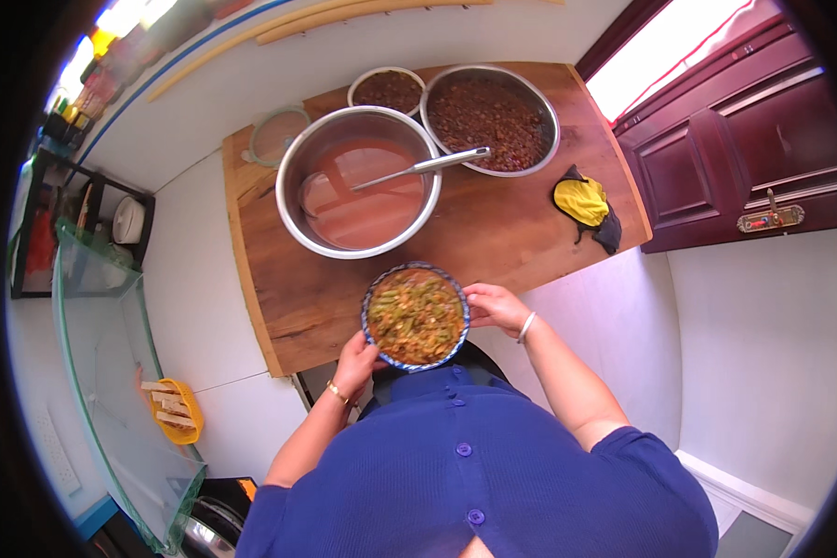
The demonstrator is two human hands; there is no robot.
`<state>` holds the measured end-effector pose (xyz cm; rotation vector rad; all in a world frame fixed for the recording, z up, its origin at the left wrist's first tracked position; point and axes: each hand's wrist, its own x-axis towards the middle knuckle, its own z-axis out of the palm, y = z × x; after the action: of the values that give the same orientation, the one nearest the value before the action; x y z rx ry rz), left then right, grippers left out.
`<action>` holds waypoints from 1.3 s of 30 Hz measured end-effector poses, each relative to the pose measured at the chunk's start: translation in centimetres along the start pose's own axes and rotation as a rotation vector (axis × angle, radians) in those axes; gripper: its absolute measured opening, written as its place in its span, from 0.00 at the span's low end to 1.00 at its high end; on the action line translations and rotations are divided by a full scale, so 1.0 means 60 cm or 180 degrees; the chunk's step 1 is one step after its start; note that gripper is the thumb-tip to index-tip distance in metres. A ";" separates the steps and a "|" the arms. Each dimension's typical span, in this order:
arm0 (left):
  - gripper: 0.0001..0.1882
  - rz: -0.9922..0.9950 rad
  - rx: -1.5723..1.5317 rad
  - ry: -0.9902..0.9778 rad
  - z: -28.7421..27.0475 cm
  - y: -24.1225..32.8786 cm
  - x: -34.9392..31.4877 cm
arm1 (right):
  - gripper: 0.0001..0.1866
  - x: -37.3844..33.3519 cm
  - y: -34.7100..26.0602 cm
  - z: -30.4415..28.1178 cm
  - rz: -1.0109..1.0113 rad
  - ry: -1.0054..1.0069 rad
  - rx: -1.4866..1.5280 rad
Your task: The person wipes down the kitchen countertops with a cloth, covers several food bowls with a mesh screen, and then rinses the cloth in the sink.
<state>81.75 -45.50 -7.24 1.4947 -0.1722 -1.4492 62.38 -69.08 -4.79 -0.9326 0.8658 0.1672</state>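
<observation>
Between my two hands is a blue-and-white patterned bowl (pixel 366 332) full of a chopped green and brown cooked dish (pixel 417 316). It is at the near edge of the wooden table, close to my body. My left hand (pixel 354 365) grips its lower left rim, fingers partly hidden beneath. My right hand (pixel 498 308) pinches the rim on the right side. Beyond the bowl stands a large steel pot (pixel 293 219) of reddish, cloudy liquid. A steel ladle (pixel 437 163) rests in it, its handle reaching over the right rim.
Behind the pot are a large steel basin (pixel 553 139) of dark red-brown food, a smaller white bowl (pixel 352 93) and a pale lidded container (pixel 277 138). A yellow-and-black cloth item (pixel 584 203) lies on the table's (pixel 502 223) right. A glass tank (pixel 102 372) and yellow basket (pixel 193 409) stand left.
</observation>
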 end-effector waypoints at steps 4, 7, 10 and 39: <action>0.14 -0.0025 0.0137 -0.0305 0.085 0.024 0.092 | 0.17 -0.043 0.001 -0.091 -0.0240 0.0449 0.0276; 0.14 0.0135 0.0310 -0.0280 0.130 0.055 0.157 | 0.18 -0.033 -0.015 -0.139 -0.0493 0.0566 0.0455; 0.15 0.0196 0.0472 -0.0103 0.147 0.081 0.212 | 0.18 0.006 -0.035 -0.170 -0.0561 0.0768 0.0374; 0.14 0.0473 -0.1235 0.0731 -0.057 0.067 0.026 | 0.06 0.106 -0.053 -0.178 -0.1779 0.2297 -0.0381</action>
<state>87.03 -46.67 -6.22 1.2850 0.1303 -1.1075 61.91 -80.55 -10.48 -1.3410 1.2163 -0.6428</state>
